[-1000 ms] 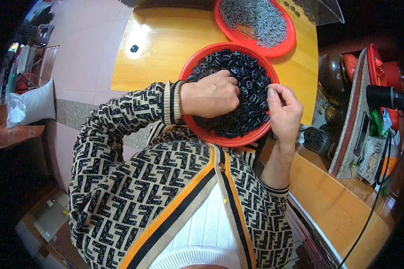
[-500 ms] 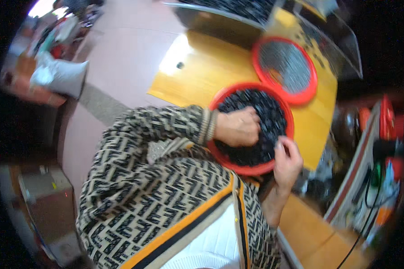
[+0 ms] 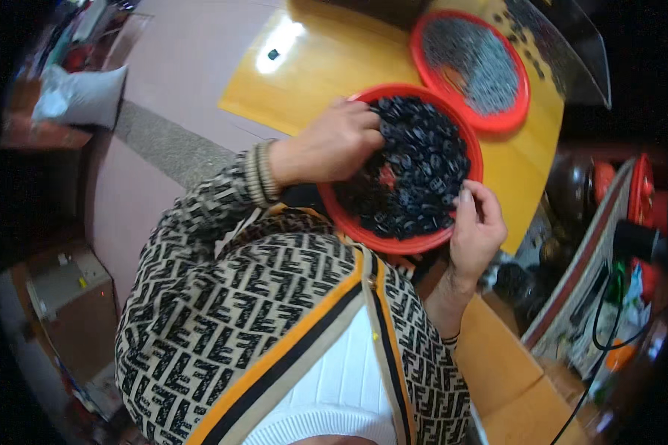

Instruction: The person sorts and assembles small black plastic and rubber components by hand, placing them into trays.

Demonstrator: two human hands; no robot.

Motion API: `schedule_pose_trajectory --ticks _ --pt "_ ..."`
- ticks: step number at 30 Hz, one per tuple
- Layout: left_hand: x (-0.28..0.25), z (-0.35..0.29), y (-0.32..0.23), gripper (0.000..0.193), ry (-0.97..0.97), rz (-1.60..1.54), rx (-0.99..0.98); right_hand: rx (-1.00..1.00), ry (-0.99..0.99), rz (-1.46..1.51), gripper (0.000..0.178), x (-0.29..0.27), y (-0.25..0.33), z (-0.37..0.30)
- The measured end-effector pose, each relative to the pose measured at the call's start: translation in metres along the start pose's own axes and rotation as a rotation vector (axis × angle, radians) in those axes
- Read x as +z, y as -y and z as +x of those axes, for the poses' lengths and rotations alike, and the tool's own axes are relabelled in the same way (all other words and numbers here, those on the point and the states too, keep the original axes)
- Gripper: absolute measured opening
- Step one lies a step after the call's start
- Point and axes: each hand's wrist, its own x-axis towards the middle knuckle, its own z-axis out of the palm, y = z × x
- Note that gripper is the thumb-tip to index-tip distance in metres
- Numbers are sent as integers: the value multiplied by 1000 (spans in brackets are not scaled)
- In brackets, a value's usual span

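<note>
A red round basin (image 3: pixel 476 148) full of small black plastic-looking pieces (image 3: pixel 423 163) is in front of me. Its reddish bottom shows through a gap near the middle. My left hand (image 3: pixel 338 141) is over the basin's left side with its fingers curled closed, and whatever they hold is hidden. At the right rim, my right hand (image 3: pixel 479 233) has thumb and forefinger pinched together. Something small and dark seems to be at their tips, too small to name.
Behind it, a second red basin (image 3: pixel 525 93) holds small grey metal pieces. Both are on a yellow board (image 3: pixel 334 59), with one black piece (image 3: pixel 273 54) near its left edge. A white sack (image 3: pixel 85 96) is far left, cardboard boxes (image 3: pixel 74 285) left, clutter with a cable (image 3: pixel 605 345) right.
My left hand has lifted from the middle of the black pieces to the basin's left side, uncovering the gap. My right hand stays by the right rim. The view has shifted.
</note>
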Motion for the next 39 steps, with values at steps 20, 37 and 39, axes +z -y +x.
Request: schedule_pose_trajectory --ticks 20,37,39 --pt "29 18 -18 6 232 -8 183 -119 -28 35 8 5 -16 -37" --pt "-5 -3 -38 8 76 -696 -66 145 126 456 19 36 11 -39" --pt "-7 -9 -45 7 -14 -1321 -382 169 238 638 16 40 9 -36"
